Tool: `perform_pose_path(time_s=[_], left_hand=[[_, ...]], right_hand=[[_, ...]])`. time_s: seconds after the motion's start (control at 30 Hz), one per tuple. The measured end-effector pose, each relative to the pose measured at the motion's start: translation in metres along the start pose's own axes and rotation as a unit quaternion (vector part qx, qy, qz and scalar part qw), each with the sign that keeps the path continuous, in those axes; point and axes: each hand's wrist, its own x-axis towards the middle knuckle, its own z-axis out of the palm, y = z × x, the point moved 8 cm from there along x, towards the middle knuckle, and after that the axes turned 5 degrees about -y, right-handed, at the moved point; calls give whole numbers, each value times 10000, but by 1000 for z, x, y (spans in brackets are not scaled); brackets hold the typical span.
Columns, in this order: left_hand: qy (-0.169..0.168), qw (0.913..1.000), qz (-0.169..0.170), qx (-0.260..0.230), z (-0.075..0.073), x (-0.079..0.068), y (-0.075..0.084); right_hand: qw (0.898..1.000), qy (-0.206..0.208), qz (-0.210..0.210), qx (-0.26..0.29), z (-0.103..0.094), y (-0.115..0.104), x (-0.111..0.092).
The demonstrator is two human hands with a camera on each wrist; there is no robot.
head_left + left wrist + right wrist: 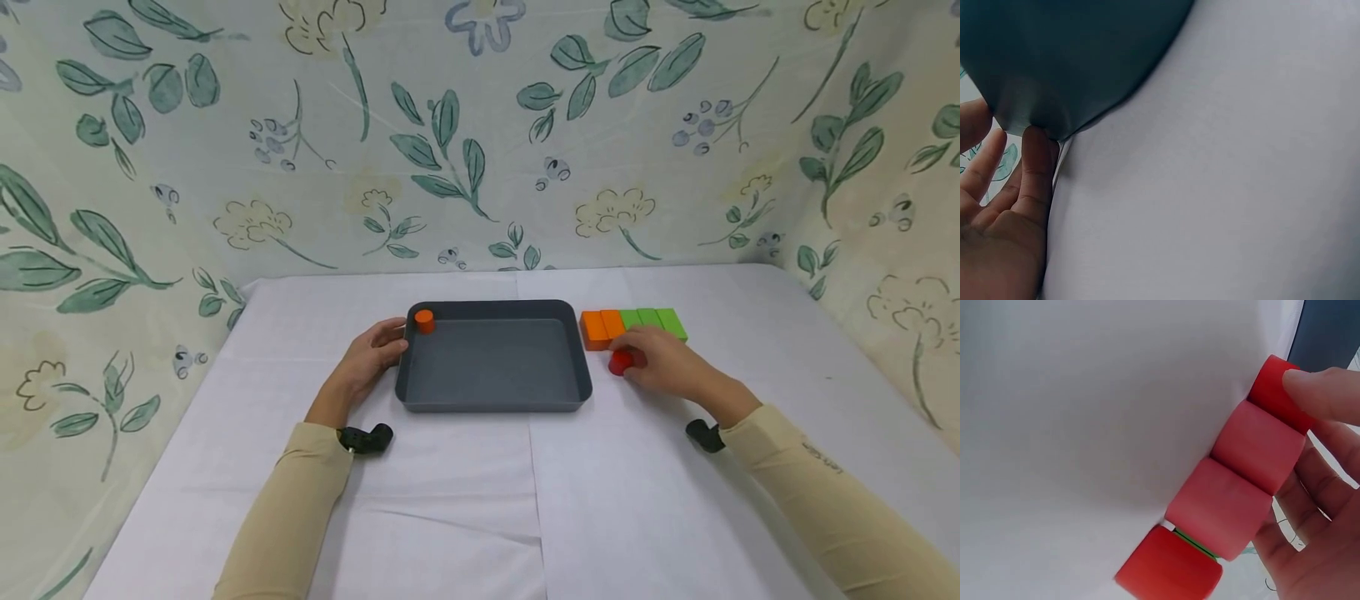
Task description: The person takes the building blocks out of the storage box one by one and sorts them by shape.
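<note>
A dark grey rectangular tray [495,400] lies on the table, with one orange cylinder [424,322] standing in its far left corner. My left hand [375,354] touches the tray's left side from outside; in the left wrist view its fingertips [1036,147] meet the tray wall [1085,75]. To the right of the tray, my right hand [663,362] pinches a red cylinder [1275,387], with the thumb on its curved side. This cylinder is at the end of a row of red cylinders [1219,506], mostly hidden by the hand in the head view.
Orange blocks [596,329] and green blocks [671,323] form a row just behind the right hand. A white cloth [450,500] with creases covers the table. Behind it hangs a leaf-patterned curtain [487,233].
</note>
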Motion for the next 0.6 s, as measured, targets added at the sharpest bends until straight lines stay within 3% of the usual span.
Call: perform_pose_path(time_s=[0.2, 0.6], left_hand=[[-15, 10000, 41, -5, 1, -1, 3], [-49, 10000, 15, -27, 2, -2, 2]], right_hand=[[9999, 94, -107, -50, -8, -5, -5], [9916, 862, -933, -222, -35, -37, -4]])
